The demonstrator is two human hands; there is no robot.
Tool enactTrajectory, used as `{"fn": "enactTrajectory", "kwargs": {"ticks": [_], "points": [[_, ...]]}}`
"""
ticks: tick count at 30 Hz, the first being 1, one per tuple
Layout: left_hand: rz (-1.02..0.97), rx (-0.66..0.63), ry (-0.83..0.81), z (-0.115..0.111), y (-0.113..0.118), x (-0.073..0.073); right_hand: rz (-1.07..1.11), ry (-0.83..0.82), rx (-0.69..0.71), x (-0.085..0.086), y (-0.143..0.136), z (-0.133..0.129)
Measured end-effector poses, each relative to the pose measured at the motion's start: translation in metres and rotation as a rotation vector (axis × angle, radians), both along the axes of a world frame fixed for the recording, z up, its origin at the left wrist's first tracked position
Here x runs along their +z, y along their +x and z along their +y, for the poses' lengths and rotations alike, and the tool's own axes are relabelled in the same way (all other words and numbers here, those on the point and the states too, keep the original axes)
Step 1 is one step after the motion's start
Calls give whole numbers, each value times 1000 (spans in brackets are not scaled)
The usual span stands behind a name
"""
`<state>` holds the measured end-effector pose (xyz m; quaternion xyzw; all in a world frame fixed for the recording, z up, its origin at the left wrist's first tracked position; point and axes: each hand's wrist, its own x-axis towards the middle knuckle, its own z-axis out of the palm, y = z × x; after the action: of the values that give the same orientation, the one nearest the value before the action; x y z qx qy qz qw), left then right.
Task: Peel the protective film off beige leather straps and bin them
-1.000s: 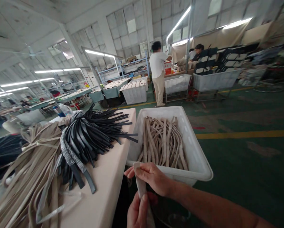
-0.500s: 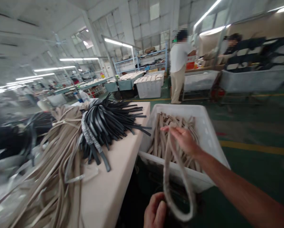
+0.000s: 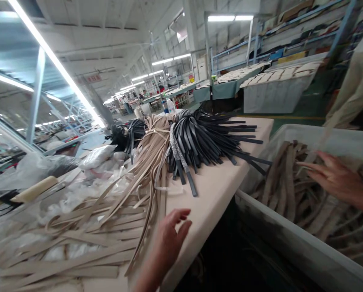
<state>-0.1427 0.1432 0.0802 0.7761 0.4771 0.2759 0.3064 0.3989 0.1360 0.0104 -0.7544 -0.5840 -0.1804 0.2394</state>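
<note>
Flat tan straps (image 3: 117,227) lay fanned along the bench (image 3: 218,190) edge beside the spread, empty left hand (image 3: 169,239), glossy black straps (image 3: 212,140) beyond, while the right hand (image 3: 336,178) hovered open-fingered over the white bin's (image 3: 291,239) tangled straps.

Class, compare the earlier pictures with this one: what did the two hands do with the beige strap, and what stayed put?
Both hands let the strap go: the right hand now hovers open over the bin, the left hand reaches to the table. The black straps and beige straps lie as before.
</note>
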Motion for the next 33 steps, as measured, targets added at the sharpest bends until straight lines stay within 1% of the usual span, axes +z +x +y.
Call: {"fn": "enactTrajectory", "kwargs": {"ticks": [2,4,5,7,9,10,12,14,15,17,18,19,21,22,23,24,25,27,28,30,31,33], "points": [[254,42,259,41,-13,8,3,-76,20,-31,-6,-3],[499,72,466,80,-19,7,20,-79,34,-52,-15,-9],[581,76,528,96,-20,5,31,-64,49,-59,-19,-13],[661,53,576,119,-19,3,47,-22,89,-67,-27,-22],[658,11,573,126,-18,4,58,32,130,-69,-32,-33],[650,-9,574,123,-17,6,70,54,151,-69,-34,-39],[618,-43,578,107,-14,14,112,96,191,-65,-43,-49],[518,-84,600,79,-10,23,180,125,247,-57,-63,-55],[442,-109,617,61,-6,27,219,136,284,-51,-79,-57],[265,-162,653,25,3,34,309,150,380,-37,-122,-57],[184,-185,655,7,9,36,360,145,445,-31,-149,-57],[116,-206,639,-10,16,38,420,106,531,-24,-177,-56],[1,-264,551,-37,29,39,558,-28,764,-13,-236,-56],[-50,-282,477,-47,35,39,638,-58,932,-8,-263,-57],[-98,-284,392,-54,40,38,734,-93,1031,-3,-285,-60],[-143,-269,302,-59,44,38,815,-170,1084,2,-304,-64],[-186,-240,212,-61,47,37,898,-239,1103,9,-316,-68],[-230,-184,84,-59,49,34,1063,-307,1053,24,-326,-79],[-218,-181,63,-56,48,32,1140,-281,1028,33,-324,-85],[-120,-211,89,-45,45,30,1210,-162,993,51,-312,-95],[-54,-234,123,-39,43,30,1191,-107,977,59,-304,-100],[53,-265,198,-23,38,33,1085,-70,915,74,-289,-107]]}}
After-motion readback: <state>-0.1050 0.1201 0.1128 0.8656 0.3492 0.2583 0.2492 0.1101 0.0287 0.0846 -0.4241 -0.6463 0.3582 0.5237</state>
